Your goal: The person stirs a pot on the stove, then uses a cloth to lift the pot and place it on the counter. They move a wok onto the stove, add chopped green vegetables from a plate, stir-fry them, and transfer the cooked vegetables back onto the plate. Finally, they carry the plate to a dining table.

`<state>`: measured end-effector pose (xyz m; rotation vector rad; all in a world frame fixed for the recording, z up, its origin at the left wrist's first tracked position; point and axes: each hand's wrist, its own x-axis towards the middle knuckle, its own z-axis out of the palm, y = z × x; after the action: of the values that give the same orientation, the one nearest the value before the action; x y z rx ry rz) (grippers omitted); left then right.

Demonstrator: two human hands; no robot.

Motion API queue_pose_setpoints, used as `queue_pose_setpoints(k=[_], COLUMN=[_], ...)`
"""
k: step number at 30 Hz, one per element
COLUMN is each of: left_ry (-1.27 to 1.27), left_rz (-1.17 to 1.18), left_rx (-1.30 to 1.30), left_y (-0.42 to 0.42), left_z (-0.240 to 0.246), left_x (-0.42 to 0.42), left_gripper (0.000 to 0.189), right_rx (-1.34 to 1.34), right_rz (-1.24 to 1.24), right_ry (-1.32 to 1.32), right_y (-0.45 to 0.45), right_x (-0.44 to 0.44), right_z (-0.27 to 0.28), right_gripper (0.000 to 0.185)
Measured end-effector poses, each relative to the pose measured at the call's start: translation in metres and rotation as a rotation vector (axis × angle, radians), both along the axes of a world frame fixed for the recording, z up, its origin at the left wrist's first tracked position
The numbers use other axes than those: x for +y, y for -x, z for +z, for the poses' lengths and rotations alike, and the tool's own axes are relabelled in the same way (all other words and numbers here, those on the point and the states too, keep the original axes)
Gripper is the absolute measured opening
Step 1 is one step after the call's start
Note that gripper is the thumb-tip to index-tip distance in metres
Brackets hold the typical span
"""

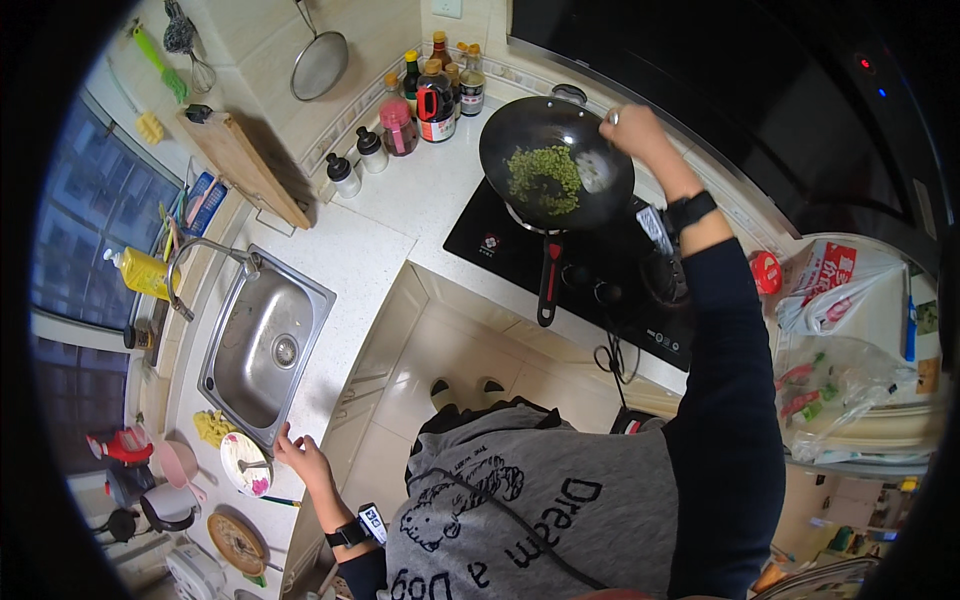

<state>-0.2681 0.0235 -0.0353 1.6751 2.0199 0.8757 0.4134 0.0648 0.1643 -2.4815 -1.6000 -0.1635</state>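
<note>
My right hand is over the right rim of a black wok, its fingers bent together. A small silvery spot shows at the fingertips; whether I hold something there is unclear. Chopped green vegetable pieces lie in the wok, with a whitish patch to their right. The wok sits on a black glass cooktop, its red-and-black handle pointing toward me. My left hand is by the near corner of the steel sink, fingers apart and holding nothing. Beside it is a floral plate with a spoon.
Sauce bottles, a pink-lidded jar and black-topped shakers stand left of the wok. A cutting board leans by the wall. A faucet arches over the sink. Plastic bags are at the right. A cable hangs off the counter.
</note>
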Motion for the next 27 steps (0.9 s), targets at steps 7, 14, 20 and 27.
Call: queue_pose_setpoints(k=[7,14,20,27], left_ry=[0.063,0.075,0.061,0.078], left_rz=[0.101,0.172,0.101,0.020], left_rx=[-0.062,-0.035,-0.007,-0.034], left_y=[0.008,0.022,0.012,0.008], left_z=[-0.006,0.003,0.002,-0.002], left_x=[-0.029,-0.038,-0.028,-0.011], left_gripper=[0.044,0.045,0.043,0.042], right_rx=[0.734,0.165,0.585,0.215], right_rz=[-0.380,-0.260,0.058,0.635], right_ry=[-0.240,-0.205,-0.442,-0.054], right_y=[-0.014,-0.048,-0.020,0.054], right_x=[0.011,0.008,-0.005,-0.066], right_z=[-0.018,-0.029,-0.073,0.000], right_gripper=[0.025,0.025,0.015,0.012])
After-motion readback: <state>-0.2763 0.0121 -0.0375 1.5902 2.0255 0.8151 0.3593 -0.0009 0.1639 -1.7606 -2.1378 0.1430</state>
